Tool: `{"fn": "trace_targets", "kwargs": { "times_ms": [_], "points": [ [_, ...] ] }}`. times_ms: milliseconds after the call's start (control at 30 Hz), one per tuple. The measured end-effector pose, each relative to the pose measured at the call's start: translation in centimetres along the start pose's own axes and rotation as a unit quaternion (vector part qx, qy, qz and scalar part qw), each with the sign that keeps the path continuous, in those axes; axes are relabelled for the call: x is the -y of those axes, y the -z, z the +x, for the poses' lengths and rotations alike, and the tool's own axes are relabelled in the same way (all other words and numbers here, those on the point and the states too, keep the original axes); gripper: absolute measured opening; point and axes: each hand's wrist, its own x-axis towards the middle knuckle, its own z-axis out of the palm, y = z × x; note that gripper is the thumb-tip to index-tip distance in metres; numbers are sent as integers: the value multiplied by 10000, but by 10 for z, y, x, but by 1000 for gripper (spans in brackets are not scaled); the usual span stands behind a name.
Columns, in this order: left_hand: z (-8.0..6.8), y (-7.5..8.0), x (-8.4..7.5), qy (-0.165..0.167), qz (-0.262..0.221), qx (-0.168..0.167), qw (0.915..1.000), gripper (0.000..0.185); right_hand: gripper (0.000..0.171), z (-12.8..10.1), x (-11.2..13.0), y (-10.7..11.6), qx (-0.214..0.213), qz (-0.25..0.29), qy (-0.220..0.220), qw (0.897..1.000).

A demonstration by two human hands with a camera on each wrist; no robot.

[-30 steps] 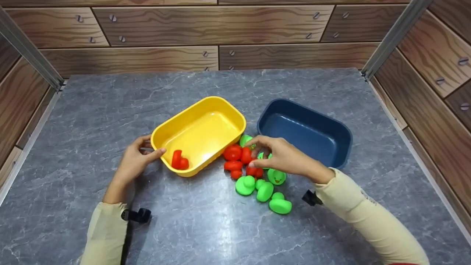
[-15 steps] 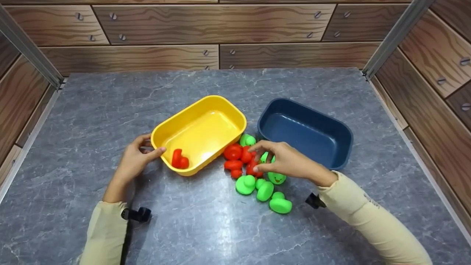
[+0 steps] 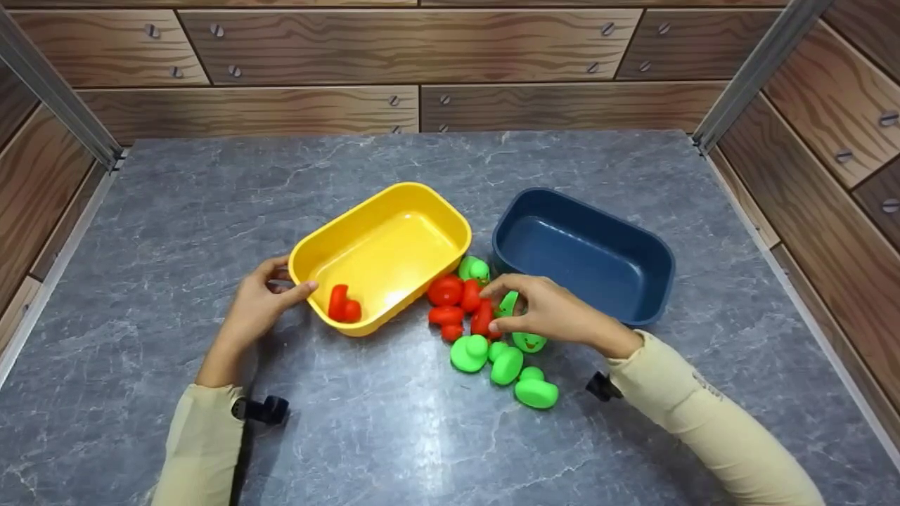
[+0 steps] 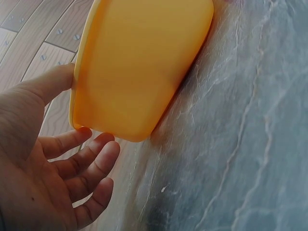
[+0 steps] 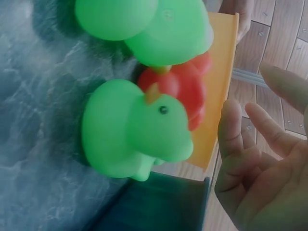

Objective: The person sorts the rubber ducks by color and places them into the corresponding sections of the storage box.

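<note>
My left hand (image 3: 254,303) holds the near left corner of a yellow plastic tub (image 3: 380,260), thumb over the rim and fingertips against its outside. One red rubber duck (image 3: 342,306) lies in that tub. Beside the tub's right side is a cluster of red ducks (image 3: 446,289) mixed with green ducks (image 3: 506,365). My right hand (image 3: 552,309) hovers over the cluster, thumb and index finger apart beside a red duck (image 3: 482,320). In the right wrist view, the fingers (image 5: 231,126) hold nothing, and a green duck (image 5: 130,130) with an orange beak fills the middle.
A dark blue tub (image 3: 587,263) stands right of the yellow one, behind my right hand, with nothing in it. The grey marbled tabletop (image 3: 373,429) is bounded by wood-patterned walls (image 3: 408,49) at the back and sides.
My right hand has drawn slightly right and downward over the ducks, and more of the red ones shows. The left hand and both tubs stay in place.
</note>
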Motion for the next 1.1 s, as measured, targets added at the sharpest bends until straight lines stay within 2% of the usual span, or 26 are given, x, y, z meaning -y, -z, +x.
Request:
{"fn": "trace_targets", "kwargs": {
  "times_ms": [200,433,1100],
  "points": [
    [-1,0,-1,-12,32,22,10000,69,40,4,-6,-3,-3,-169,-121,9998],
    [-1,-1,1,1,-33,36,10000,68,36,7,-10,-6,-217,-662,-160,9974],
    [-1,0,-1,0,85,-15,10000,68,40,13,-17,-12,-278,-1387,-371,9893]
  ]
}}
